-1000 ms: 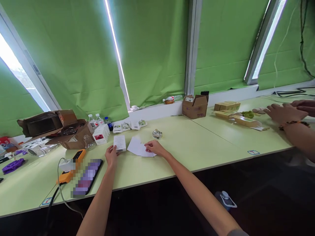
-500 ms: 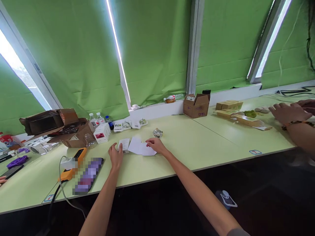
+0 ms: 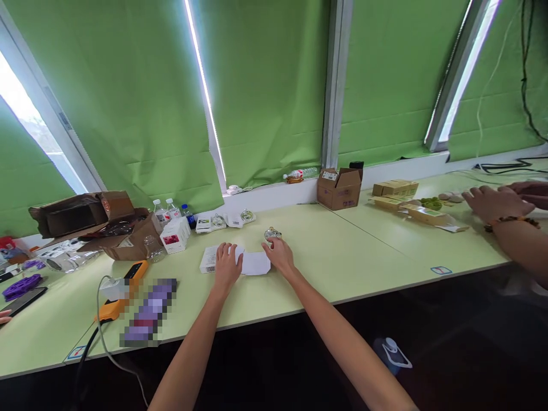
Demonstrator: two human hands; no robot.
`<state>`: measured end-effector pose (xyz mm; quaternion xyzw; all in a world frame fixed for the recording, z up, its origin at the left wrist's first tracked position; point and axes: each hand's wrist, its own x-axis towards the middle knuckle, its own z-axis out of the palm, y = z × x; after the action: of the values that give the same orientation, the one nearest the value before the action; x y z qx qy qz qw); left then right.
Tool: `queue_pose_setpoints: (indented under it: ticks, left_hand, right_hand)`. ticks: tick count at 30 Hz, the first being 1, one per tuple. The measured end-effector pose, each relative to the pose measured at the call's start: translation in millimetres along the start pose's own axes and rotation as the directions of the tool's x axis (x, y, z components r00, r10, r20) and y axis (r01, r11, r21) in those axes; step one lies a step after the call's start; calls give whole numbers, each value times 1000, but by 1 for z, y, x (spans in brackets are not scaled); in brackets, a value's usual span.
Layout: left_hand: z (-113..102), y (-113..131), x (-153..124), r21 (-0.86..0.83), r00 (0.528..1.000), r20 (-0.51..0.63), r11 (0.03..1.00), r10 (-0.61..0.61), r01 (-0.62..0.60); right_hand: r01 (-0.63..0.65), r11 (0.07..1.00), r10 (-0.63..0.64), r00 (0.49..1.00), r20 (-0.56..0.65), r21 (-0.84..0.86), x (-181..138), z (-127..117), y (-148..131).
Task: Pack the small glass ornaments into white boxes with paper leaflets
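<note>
Head view: white paper on pale-green table, green blinds behind

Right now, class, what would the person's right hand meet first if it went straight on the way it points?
The right hand would probably meet the silvery round object first; whether they touch is unclear.

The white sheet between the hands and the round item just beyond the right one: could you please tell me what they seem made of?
White sheet: probably matt paper or thin card, as it shows crisp edges and no shine.
Round item: glossy, perhaps metal, glass or plastic, given its silvery glints; too small to be sure.
</note>
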<state>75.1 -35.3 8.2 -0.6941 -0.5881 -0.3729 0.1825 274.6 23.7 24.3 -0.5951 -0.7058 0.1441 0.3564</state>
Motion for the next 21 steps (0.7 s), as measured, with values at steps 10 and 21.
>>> queue_pose_setpoints:
  ticks: [10,21]
  left_hand:
    - [1,3,-21,-156,969,209,983,129,-98]
    - [-4,-6,-15,-100,997,-50,994,-55,49]
  right_hand:
    - [-27,990,55,978,199,-141,-2,5,2]
    - [23,987,-30,999,44,156,2,5,2]
